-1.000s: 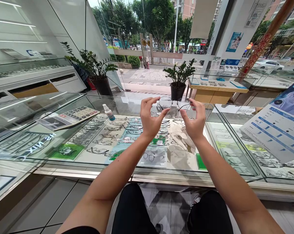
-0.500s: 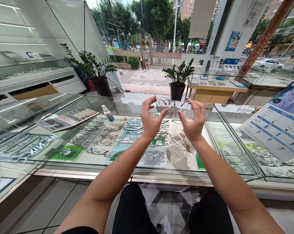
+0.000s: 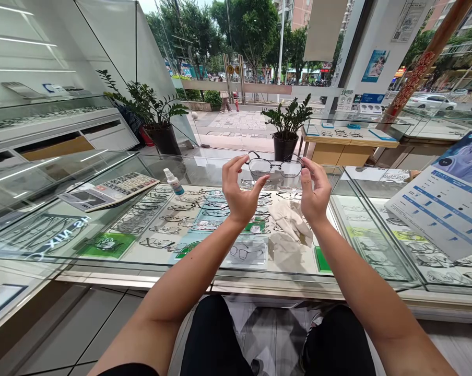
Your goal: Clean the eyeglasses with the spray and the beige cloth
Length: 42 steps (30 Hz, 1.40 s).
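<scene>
A pair of eyeglasses [image 3: 275, 165] with thin dark rims is held up level above the glass counter, its temple arms showing above the rims. My left hand [image 3: 239, 192] has its fingertips on the left end of the frame, with the thumb held lower, apart from the lens. At the opposite end, my right hand [image 3: 316, 192] grips the frame by the hinge between raised thumb and fingers. Below the right hand, a crumpled beige cloth [image 3: 290, 218] lies on the counter. Many other eyeglasses show under the glass.
A spray bottle [image 3: 174, 182] stands on the glass counter [image 3: 204, 269] to the left, near a printed booklet [image 3: 109, 192]. On the right is a large printed card [image 3: 441, 206]. Potted plants [image 3: 285, 128] stand beyond the counter, before the window.
The eyeglasses have tilted, so the temple arms now rise above the rims instead of showing through the lenses. My right thumb has moved up to the frame's end.
</scene>
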Tool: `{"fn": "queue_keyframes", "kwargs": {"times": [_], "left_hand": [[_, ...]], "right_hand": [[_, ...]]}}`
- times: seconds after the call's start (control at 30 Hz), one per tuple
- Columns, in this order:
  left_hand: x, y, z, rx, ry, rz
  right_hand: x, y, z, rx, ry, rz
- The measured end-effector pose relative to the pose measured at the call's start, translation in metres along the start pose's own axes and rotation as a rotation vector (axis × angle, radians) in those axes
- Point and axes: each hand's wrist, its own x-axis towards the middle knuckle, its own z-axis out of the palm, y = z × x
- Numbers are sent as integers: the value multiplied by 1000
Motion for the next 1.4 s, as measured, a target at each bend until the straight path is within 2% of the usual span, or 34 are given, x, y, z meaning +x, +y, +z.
{"fn": "queue_keyframes", "kwargs": {"times": [0.3,0.43,0.63,1.17,1.4], "left_hand": [[-2,-7,1,-5,-61,-79],[-2,-8,1,-23,-74,-71],[-3,-10,2,-40,-95,-120],[-8,-11,5,-49,-141,-158],[-12,-9,7,-105,-176,-217]], "right_hand": [[4,0,-3,72,-32,151],[8,0,-4,132,-61,219],[9,0,-4,161,-169,213],[8,-3,-4,221,-234,258],[5,0,0,227,-251,266]]}}
